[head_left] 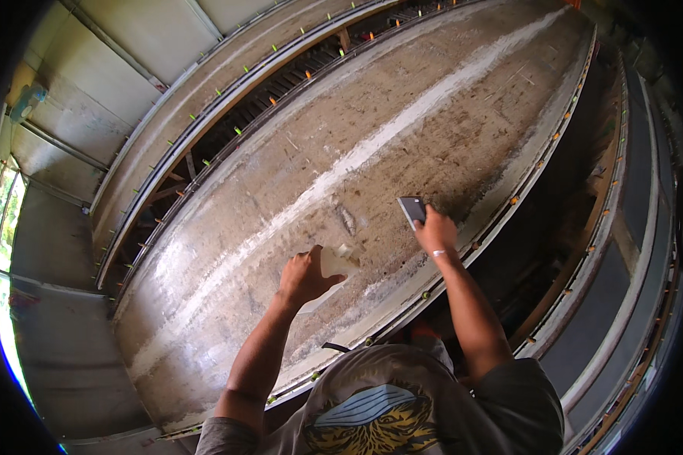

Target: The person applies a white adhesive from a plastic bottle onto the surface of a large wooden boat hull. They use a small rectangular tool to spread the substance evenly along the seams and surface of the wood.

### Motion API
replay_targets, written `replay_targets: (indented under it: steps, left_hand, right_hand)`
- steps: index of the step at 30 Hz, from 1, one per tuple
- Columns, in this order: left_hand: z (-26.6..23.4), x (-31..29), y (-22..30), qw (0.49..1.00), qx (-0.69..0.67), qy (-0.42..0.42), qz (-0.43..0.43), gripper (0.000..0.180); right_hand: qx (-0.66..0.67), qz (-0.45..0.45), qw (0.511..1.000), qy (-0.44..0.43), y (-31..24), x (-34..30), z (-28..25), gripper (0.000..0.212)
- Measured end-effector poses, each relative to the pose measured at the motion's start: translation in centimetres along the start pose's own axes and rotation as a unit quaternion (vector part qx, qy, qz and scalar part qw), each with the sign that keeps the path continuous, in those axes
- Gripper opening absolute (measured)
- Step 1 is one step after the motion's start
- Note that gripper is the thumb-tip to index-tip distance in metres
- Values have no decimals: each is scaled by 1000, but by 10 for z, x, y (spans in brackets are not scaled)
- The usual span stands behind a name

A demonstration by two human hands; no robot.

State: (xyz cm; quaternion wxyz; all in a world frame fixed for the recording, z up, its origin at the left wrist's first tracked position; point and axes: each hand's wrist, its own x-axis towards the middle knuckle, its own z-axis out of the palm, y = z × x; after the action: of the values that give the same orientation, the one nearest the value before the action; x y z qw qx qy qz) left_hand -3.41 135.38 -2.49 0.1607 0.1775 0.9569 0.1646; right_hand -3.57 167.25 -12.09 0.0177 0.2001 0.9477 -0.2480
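Note:
My right hand (436, 230) grips a flat scraper (412, 208) with a dark grey face and a pale edge. The scraper is over the right part of a long, worn tabletop (402, 178). Nearer to me, my left hand (305, 277) has its thumb and fingers spread around a pale flat board (329, 267). A small greyish-yellow smear, perhaps paste, shows by the board's far corner. Part of the board is hidden beneath the hand. Along the tabletop's length runs a whitish band (345, 163), and a small rough patch (347, 220) lies beyond my left hand.
Small green and orange pegs line the tabletop's edges. A second long table (205, 121) stands beyond a dark gap on the left. On the right, past another gap, are grey panels in long frames (596, 318). Pale wall panels (91, 83) and a bright opening (4, 220) are at left.

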Motion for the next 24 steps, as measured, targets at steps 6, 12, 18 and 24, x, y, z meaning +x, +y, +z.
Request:
replay_targets:
  steps: [6, 12, 18, 24]
  left_hand:
    - [-36, 35, 59, 997, 61, -25, 31, 65]
    - [-39, 86, 116, 991, 108, -58, 47, 64]
    - [-25, 127, 166, 979, 170, -60, 90, 56]
    - [-10, 156, 192, 964, 219, -116, 95, 59]
  right_hand:
    - [83, 59, 987, 127, 89, 14, 1, 38]
    - [224, 89, 949, 203, 109, 11, -15, 43]
    - [211, 82, 929, 292, 123, 19, -7, 51]
    - [225, 73, 931, 276, 132, 17, 2, 47]
